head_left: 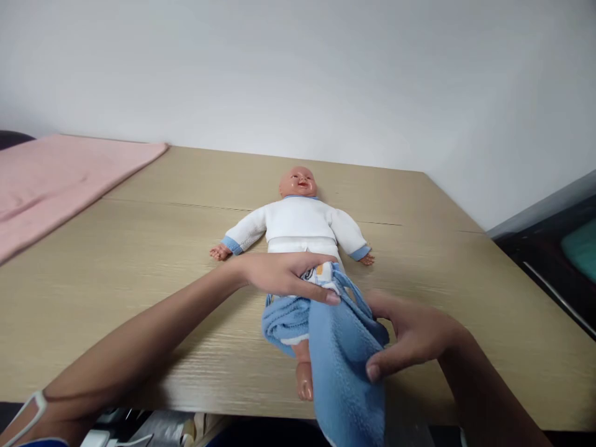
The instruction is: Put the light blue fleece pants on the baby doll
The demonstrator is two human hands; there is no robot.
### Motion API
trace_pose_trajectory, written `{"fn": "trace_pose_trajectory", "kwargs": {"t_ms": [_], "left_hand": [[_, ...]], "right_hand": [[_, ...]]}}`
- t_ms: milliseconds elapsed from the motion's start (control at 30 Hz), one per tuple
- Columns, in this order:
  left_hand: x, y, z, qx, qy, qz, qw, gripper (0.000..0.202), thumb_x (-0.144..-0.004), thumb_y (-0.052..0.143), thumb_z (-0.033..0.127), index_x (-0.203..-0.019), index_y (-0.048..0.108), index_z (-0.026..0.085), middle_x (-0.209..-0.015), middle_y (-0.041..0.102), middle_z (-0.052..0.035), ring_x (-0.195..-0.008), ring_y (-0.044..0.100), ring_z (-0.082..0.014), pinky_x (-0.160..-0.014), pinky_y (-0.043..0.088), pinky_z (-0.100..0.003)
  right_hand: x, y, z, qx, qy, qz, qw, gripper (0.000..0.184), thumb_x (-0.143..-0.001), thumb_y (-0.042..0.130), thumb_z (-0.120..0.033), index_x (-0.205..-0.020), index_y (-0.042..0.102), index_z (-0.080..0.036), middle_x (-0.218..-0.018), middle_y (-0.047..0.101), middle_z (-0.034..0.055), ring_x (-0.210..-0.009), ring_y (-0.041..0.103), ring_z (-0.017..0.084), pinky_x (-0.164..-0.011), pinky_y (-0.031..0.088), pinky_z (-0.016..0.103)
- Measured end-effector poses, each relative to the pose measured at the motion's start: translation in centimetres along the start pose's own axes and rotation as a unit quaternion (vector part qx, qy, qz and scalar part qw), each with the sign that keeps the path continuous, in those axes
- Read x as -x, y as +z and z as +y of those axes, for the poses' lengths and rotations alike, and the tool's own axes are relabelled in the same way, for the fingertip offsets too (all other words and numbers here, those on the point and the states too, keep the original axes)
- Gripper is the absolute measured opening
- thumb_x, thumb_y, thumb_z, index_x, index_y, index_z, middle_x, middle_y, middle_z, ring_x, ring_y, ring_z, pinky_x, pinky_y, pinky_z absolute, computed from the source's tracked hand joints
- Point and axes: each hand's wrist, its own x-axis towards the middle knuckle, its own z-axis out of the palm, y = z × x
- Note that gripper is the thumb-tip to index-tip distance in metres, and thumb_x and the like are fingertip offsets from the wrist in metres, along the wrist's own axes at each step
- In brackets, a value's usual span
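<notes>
A baby doll (298, 217) in a white top with blue cuffs lies on its back on the wooden table (139, 261), head toward the wall. Blue fleece trousers (342, 360) are bunched around its legs, and one bare foot (305, 379) sticks out. My left hand (284, 273) rests across the doll's waist, its fingers pinching the top edge of the blue trousers. At the doll's right side, my right hand (410, 338) grips the loose trouser cloth between thumb and fingers.
A pink cloth (51, 180) is spread over the table's far left corner. A dark unit with a teal thing (580, 248) on it stands to the right of the table. Some items show under the table's near edge.
</notes>
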Motion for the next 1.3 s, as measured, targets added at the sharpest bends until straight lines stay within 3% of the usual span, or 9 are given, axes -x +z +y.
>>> {"fn": "trace_pose_trajectory", "kwargs": {"t_ms": [100,267,400,533,700,900,1033,1167,1300], "left_hand": [[-0.1,0.1,-0.3,0.005,-0.015,-0.027,1.000,0.033,-0.096,0.089,0.047,-0.111,0.072,0.023,-0.105,0.073,-0.0011,-0.099,0.071,-0.0232,-0.088,0.057,-0.031],[-0.1,-0.2,-1.2,0.091,-0.035,-0.169,0.981,0.033,-0.085,0.100,0.044,-0.104,0.084,0.023,-0.104,0.086,-0.0044,-0.093,0.081,-0.0283,-0.086,0.068,-0.037],[-0.2,-0.2,-1.5,0.097,0.014,-0.127,0.987,0.024,-0.101,0.085,0.047,-0.108,0.085,0.024,-0.115,0.087,-0.0050,-0.108,0.083,-0.0286,-0.101,0.067,-0.039],[-0.2,-0.2,-1.1,0.052,0.031,-0.052,0.997,0.027,-0.111,0.070,0.045,-0.116,0.084,0.022,-0.128,0.085,-0.0064,-0.123,0.078,-0.0290,-0.114,0.062,-0.042],[-0.3,0.0,-1.4,0.076,0.035,-0.029,0.996,0.033,-0.109,0.073,0.051,-0.110,0.083,0.020,-0.120,0.086,-0.0077,-0.117,0.078,-0.0293,-0.113,0.061,-0.044],[-0.1,0.4,-2.3,0.191,0.000,0.015,0.981,0.047,-0.103,0.080,0.064,-0.117,0.082,0.019,-0.118,0.086,-0.0099,-0.123,0.078,-0.0293,-0.114,0.061,-0.044],[0.1,0.2,-3.2,0.229,-0.038,0.034,0.972,0.052,-0.099,0.082,0.068,-0.100,0.077,0.017,-0.098,0.084,-0.0077,-0.113,0.081,-0.0292,-0.102,0.065,-0.039],[0.0,-0.2,-4.2,0.255,-0.006,-0.005,0.967,0.062,-0.080,0.098,0.067,-0.106,0.078,0.016,-0.103,0.085,-0.0083,-0.110,0.081,-0.0311,-0.102,0.065,-0.041],[-0.1,-0.4,-4.3,0.204,-0.011,-0.066,0.977,0.055,-0.070,0.108,0.048,-0.108,0.083,0.018,-0.111,0.088,-0.0091,-0.110,0.082,-0.0319,-0.107,0.064,-0.044]], "right_hand": [[0.4,0.0,0.0,-0.016,-0.015,0.015,1.000,0.036,-0.092,0.091,-0.058,-0.104,0.085,-0.025,-0.099,0.079,0.0036,-0.095,0.073,0.026,-0.088,0.063,0.037],[0.2,0.5,1.0,-0.143,0.022,0.143,0.979,0.045,-0.098,0.083,-0.067,-0.126,0.084,-0.031,-0.119,0.081,0.0036,-0.110,0.074,0.026,-0.096,0.061,0.038],[-0.2,0.9,1.1,-0.178,0.032,0.045,0.982,0.066,-0.091,0.087,-0.072,-0.143,0.076,-0.031,-0.131,0.079,0.0063,-0.125,0.074,0.029,-0.104,0.062,0.042],[-0.4,1.0,1.0,-0.183,0.050,-0.025,0.982,0.077,-0.078,0.098,-0.073,-0.133,0.077,-0.024,-0.118,0.081,0.0090,-0.113,0.079,0.031,-0.095,0.065,0.041],[0.0,1.2,2.0,-0.224,0.034,0.025,0.974,0.059,-0.080,0.101,-0.058,-0.123,0.080,-0.023,-0.113,0.080,0.0061,-0.103,0.078,0.025,-0.085,0.065,0.031],[-0.6,2.0,2.5,-0.359,0.032,0.127,0.924,0.040,-0.083,0.099,-0.056,-0.098,0.081,-0.025,-0.080,0.074,-0.0022,-0.076,0.069,0.017,-0.077,0.060,0.027],[-1.6,2.4,2.5,-0.362,0.042,0.125,0.923,0.045,-0.089,0.090,-0.062,-0.108,0.081,-0.022,-0.093,0.080,0.0039,-0.075,0.067,0.020,-0.071,0.057,0.030],[-1.7,2.2,2.5,-0.322,0.025,0.091,0.942,0.071,-0.082,0.088,-0.081,-0.122,0.079,-0.023,-0.104,0.081,0.0078,-0.085,0.073,0.024,-0.084,0.062,0.035],[-1.3,1.5,2.1,-0.269,0.048,0.054,0.961,0.074,-0.073,0.102,-0.069,-0.126,0.076,-0.022,-0.102,0.081,0.0068,-0.089,0.077,0.026,-0.078,0.064,0.033]]}}
